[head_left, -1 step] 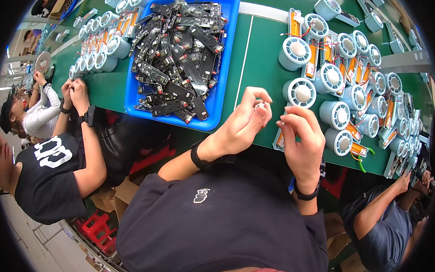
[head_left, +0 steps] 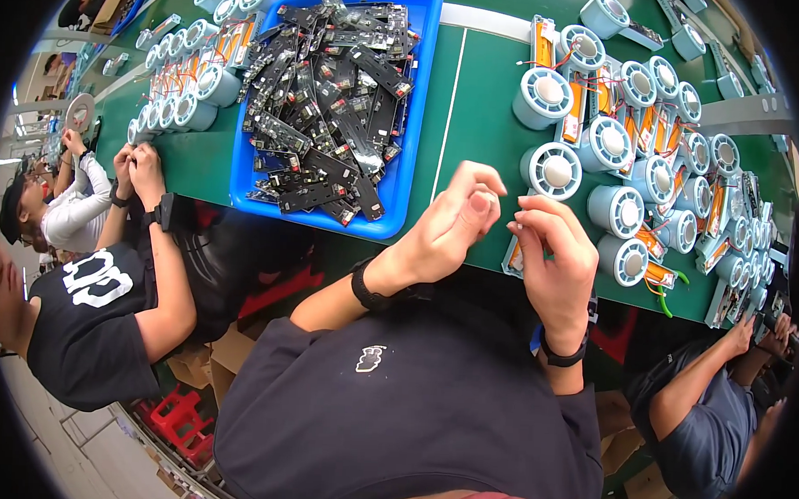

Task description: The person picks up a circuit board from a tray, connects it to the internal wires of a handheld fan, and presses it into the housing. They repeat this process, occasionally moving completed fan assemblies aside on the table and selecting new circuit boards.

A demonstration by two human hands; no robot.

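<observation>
My left hand [head_left: 456, 223] is raised over the front edge of the green table, its fingers curled and thumb pressed in; a pale speck shows at the thumb, too small to name. Just to its right, my right hand [head_left: 555, 264] pinches thumb and forefinger together at a tiny whitish bit, its kind unclear. The two hands are close but apart. Nearest beyond my right hand lie light-blue round fan-like units [head_left: 556, 170] with white hubs, joined to housings with orange cells and red wires. Left of my left hand is a blue tray [head_left: 392, 205] heaped with black circuit-board strips [head_left: 321, 115].
More light-blue units [head_left: 193, 110] stand in rows at the far left. Green cable ends [head_left: 665, 303] stick out at the table's right front edge. Co-workers sit on both sides, one in a black shirt [head_left: 98, 327] on the left. A red stool [head_left: 182, 422] stands behind.
My left hand's fingers have shifted slightly up and right, and the pale speck there shows less. My right hand has hardly moved.
</observation>
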